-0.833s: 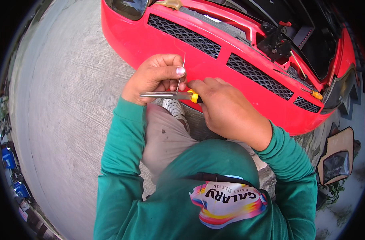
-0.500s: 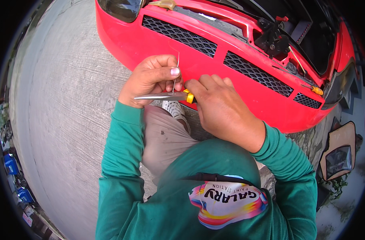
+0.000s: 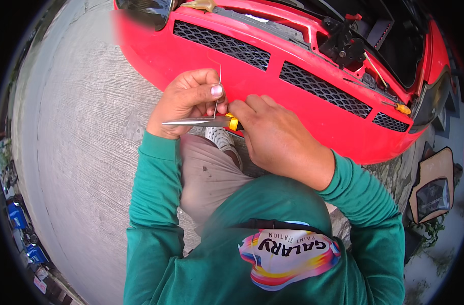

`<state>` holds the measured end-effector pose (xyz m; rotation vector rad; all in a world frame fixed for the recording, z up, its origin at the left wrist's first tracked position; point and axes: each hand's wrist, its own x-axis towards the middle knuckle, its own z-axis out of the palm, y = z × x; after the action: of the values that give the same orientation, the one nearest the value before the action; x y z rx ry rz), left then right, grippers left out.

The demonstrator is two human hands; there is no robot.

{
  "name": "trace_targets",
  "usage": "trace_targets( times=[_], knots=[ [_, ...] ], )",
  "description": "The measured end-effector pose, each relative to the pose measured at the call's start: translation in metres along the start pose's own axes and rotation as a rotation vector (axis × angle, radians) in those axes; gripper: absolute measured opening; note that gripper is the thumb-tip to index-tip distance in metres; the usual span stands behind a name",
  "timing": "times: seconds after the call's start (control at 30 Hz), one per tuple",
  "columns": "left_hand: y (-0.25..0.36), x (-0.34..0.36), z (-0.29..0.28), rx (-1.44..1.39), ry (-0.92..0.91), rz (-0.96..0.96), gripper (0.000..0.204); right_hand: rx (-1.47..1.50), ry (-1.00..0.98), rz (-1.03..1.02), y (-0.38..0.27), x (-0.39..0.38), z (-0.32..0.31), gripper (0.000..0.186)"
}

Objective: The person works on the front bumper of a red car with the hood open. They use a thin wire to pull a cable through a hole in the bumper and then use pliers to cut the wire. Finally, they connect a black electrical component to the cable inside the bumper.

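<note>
Your left hand (image 3: 186, 101) pinches a thin wire (image 3: 220, 77) left of centre. Your right hand (image 3: 283, 140) is clenched around yellow-handled long-nose pliers (image 3: 194, 122), nose pointing left; the wire's near end is at their jaws, clamping cannot be confirmed. A red car bumper (image 3: 339, 134) stands farther off.

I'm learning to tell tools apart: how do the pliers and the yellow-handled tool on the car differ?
The pliers are in the right hand; the yellow-handled tool rests on the red car. The pliers have a long, tapering metal nose; the yellow-handled tool has a much thinner shaft. Both show yellow on their handles.
</note>
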<state>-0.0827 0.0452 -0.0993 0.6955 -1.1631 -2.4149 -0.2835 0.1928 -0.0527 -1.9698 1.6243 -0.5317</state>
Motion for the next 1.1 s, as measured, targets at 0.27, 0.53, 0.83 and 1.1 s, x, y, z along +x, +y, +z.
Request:
trace_targets(
  times=[0.27,0.53,0.83,1.1],
  knots=[
    [0.000,0.002,0.002,-0.004,-0.008,0.005,0.014,0.004,-0.012,0.032,0.004,0.005,0.002,0.030],
    [0.003,0.003,0.004,0.022,0.031,-0.033,0.022,-0.029,0.009,0.060,0.015,0.015,0.016,0.021],
    [0.002,0.003,0.007,0.072,-0.009,-0.032,0.018,0.170,-0.082,0.086,0.023,0.017,0.028,0.023],
    [-0.001,0.004,0.009,0.045,0.050,0.009,0.018,0.338,-0.331,0.061,0.014,0.010,0.035,0.024]
  ],
)
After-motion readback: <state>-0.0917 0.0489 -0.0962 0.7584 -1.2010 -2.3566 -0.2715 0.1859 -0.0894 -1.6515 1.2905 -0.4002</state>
